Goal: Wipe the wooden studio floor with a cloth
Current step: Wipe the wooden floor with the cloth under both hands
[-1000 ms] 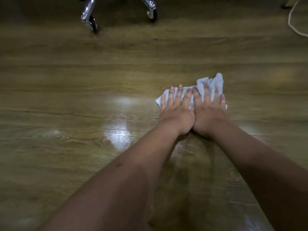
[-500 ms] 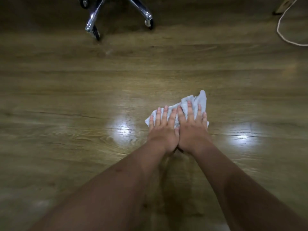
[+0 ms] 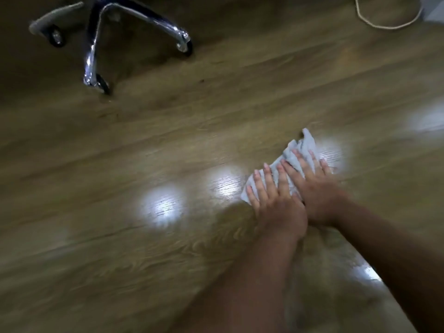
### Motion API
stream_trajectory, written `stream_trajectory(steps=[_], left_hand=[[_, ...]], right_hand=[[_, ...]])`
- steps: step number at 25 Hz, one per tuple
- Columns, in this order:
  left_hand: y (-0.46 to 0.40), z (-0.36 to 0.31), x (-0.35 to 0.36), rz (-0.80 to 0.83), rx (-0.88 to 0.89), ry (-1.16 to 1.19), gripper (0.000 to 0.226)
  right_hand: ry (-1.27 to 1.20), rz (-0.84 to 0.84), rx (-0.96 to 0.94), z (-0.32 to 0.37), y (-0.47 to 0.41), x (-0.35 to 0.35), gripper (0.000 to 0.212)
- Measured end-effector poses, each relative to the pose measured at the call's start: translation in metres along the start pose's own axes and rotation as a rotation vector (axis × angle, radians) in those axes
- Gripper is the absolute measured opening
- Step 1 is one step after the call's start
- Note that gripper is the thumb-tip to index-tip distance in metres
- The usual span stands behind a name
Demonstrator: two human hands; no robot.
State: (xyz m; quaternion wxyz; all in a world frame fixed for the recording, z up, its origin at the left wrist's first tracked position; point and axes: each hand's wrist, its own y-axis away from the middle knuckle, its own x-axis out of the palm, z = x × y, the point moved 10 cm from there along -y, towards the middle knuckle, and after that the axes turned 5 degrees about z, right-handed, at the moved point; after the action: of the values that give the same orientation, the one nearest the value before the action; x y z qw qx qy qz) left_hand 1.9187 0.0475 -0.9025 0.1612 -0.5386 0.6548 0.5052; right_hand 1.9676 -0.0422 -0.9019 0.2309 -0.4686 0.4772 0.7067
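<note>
Pressing both flat, open palms, left hand [image 3: 276,203] beside right hand [image 3: 317,193], I am pinning the crumpled cloth [image 3: 300,150] on the wooden floor [image 3: 120,236], right of centre, its long axis running toward the upper right.

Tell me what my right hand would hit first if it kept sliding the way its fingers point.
Past the cloth under the right hand, the fingers point up and slightly left over bare wooden floor. The way looks free to the picture's top; the chair base lies well left, though blur makes this uncertain.
</note>
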Motion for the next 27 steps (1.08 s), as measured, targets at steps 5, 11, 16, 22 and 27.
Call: stream_trajectory(steps=[5, 11, 16, 22, 27], left_hand=[[0.002, 0.022, -0.024, -0.043, 0.137, -0.015, 0.067], [0.014, 0.119, -0.068, -0.102, 0.134, -0.103, 0.065], [0.034, 0.218, -0.112, -0.150, -0.042, -0.158, 0.065], [0.072, 0.367, -0.176, -0.157, -0.144, -0.121, 0.065], [0.042, 0.328, -0.161, -0.195, -0.146, -0.106, 0.074]], right_hand=[[-0.016, 0.011, 0.148, 0.026, -0.005, 0.016, 0.091], [0.015, -0.039, 0.189, 0.129, -0.028, 0.021, 0.084], [-0.077, -0.070, 0.082, 0.239, -0.049, 0.004, 0.075], [-0.068, -0.065, -0.180, 0.404, -0.079, 0.003, 0.080], [-0.125, -0.109, -0.242, 0.352, -0.090, -0.014, 0.078]])
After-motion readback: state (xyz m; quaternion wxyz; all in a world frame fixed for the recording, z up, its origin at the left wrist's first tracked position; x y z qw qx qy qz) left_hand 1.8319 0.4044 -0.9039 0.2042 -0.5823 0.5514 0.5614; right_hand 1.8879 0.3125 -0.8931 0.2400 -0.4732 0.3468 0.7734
